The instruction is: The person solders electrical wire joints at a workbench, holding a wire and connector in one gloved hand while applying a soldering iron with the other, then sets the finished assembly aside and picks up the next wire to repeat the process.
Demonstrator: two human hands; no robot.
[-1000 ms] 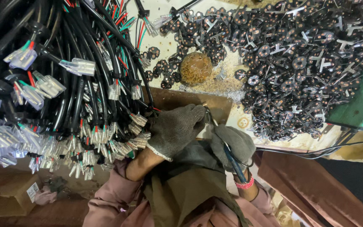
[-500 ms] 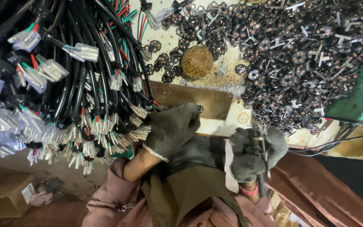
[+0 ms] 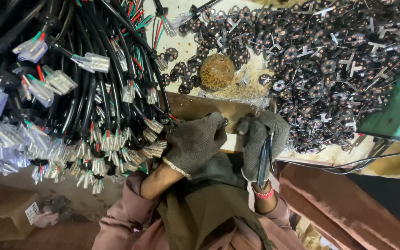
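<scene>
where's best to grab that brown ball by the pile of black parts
Grip the brown ball across its round middle, fingers dropping in from above: it sits exposed on the pale tabletop, top clear. Probably approach from its near side, since black plug parts crowd the others.

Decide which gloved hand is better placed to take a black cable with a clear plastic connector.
Left. The left hand lies beside the black cables; the right hand grips a slim dark tool farther away.
</scene>
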